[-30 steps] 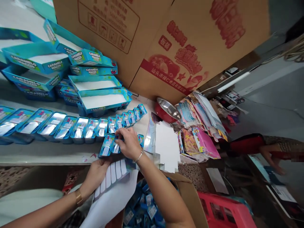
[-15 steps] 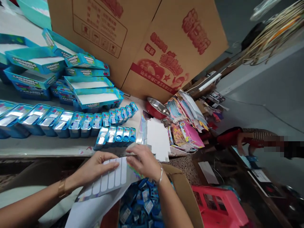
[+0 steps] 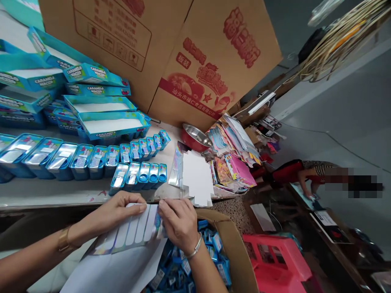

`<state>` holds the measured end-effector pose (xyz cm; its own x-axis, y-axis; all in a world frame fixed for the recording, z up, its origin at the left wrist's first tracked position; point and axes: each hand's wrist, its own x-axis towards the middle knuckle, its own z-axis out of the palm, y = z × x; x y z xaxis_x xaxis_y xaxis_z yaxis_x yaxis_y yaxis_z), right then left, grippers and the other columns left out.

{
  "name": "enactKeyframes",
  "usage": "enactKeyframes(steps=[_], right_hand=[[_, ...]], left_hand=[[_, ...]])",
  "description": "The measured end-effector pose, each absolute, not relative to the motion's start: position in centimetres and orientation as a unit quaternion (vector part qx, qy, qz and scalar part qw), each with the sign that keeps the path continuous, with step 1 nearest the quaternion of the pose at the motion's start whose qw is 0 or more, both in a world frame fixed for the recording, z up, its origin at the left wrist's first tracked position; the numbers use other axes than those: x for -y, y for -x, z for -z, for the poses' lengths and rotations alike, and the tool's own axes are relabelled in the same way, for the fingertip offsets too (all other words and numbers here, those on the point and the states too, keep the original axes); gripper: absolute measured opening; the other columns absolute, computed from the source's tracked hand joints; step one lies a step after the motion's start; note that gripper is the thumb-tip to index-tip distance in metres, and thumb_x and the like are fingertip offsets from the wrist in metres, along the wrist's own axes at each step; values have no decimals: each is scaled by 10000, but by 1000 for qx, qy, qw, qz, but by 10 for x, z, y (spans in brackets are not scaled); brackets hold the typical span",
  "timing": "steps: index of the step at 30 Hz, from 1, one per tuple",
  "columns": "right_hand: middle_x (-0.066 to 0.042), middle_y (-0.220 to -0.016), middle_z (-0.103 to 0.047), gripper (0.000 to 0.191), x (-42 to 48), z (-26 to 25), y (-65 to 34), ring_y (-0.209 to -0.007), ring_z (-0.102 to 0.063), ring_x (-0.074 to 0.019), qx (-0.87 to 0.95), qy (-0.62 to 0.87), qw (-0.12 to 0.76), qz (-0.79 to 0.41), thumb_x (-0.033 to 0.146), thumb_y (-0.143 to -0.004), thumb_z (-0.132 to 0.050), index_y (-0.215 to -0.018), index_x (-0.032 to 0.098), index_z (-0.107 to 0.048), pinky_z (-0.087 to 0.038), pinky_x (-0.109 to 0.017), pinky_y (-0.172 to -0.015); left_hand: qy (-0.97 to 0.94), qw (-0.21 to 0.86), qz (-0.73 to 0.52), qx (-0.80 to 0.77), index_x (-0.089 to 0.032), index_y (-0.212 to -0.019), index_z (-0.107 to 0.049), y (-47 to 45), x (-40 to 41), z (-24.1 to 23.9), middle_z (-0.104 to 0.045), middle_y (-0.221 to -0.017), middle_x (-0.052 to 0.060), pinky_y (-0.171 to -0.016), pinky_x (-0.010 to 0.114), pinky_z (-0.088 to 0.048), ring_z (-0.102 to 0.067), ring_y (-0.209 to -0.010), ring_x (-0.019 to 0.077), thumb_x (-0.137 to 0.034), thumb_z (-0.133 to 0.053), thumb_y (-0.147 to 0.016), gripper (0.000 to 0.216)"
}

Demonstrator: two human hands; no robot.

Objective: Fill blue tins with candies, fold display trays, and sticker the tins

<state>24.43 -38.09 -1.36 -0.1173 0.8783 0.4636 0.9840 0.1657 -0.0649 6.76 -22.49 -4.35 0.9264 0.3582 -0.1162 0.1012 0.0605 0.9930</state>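
My left hand (image 3: pixel 117 211) grips the top edge of a holographic sticker sheet (image 3: pixel 131 234), where several white strips mark peeled places. My right hand (image 3: pixel 179 221) pinches the sheet's right end, fingers closed on a shiny sticker. Both hands hover just below the table edge (image 3: pixel 45 201). On the table ahead, a short row of small blue boxes (image 3: pixel 139 177) stands in front of a longer row of the same boxes (image 3: pixel 82 156). Below my hands, an open cardboard carton (image 3: pixel 241 260) holds several loose blue boxes (image 3: pixel 189 270).
Teal display trays (image 3: pixel 111 124) are stacked at the back left against a big printed carton (image 3: pixel 171 53). A red metal bowl (image 3: pixel 194 138), white card blanks (image 3: pixel 195 179) and heaps of coloured packets (image 3: pixel 233 150) lie to the right. A pink stool (image 3: pixel 276 264) stands below; another person (image 3: pixel 308 175) bends at the right.
My right hand left the short row of blue boxes on the table and came back to the sticker sheet, now pinching its right end. The view shifted left and down.
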Motion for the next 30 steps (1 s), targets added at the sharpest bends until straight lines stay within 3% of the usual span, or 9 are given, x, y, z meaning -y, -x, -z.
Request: enactKeyframes(steps=[6,16,23,26,28,30], right_hand=[[-47,-1114,-708,382,378,16,-248,-1007,-644,-183,732,633,229,103,188,-906,-583,-1279,269,-575,-416,-416,-976],[-101,-1175,-695,396,376,21,-248,-1059,-643,-223,749,601,232,156,136,-862,-560,-1247,225,-591,-406,-432,-988],[-56,-1132,-686,233,373,18,-242,-1056,-626,-186,686,637,351,28,113,-896,-530,-1057,256,-620,-369,-434,-1038],[-44,-1000,-673,137,364,4,-243,-989,-612,-174,617,676,395,-80,171,-944,-476,-925,227,-599,-430,-362,-928],[-29,-894,-642,134,353,-7,-249,-900,-599,-165,591,696,378,-154,220,-954,-475,-871,212,-580,-443,-306,-823],[-8,-832,-615,135,339,-15,-257,-825,-579,-150,592,699,339,-213,233,-952,-483,-853,206,-571,-428,-271,-761]], left_hand=[[-713,677,-92,-157,-180,-741,-692,-70,219,36,-592,-742,-4,-627,205,-367,-495,-681,134,-477,-548,-876,356],[-649,737,-82,-167,-165,-694,-646,-73,218,49,-525,-690,-18,-611,206,-342,-430,-652,121,-464,-587,-843,339],[-650,730,-88,-191,-164,-666,-644,-77,217,58,-541,-670,-12,-599,222,-355,-449,-643,131,-459,-586,-837,346],[-685,678,-107,-244,-164,-905,-712,-81,222,79,-613,-810,19,-690,253,-420,-541,-766,179,-394,-619,-801,269],[-706,653,-116,-249,-197,-1224,-627,-82,228,91,-614,-935,19,-778,277,-441,-566,-869,199,-326,-668,-747,496],[-699,674,-99,-218,-244,-1410,-461,-82,236,95,-591,-962,-2,-799,278,-447,-565,-889,191,-310,-721,-695,764]])
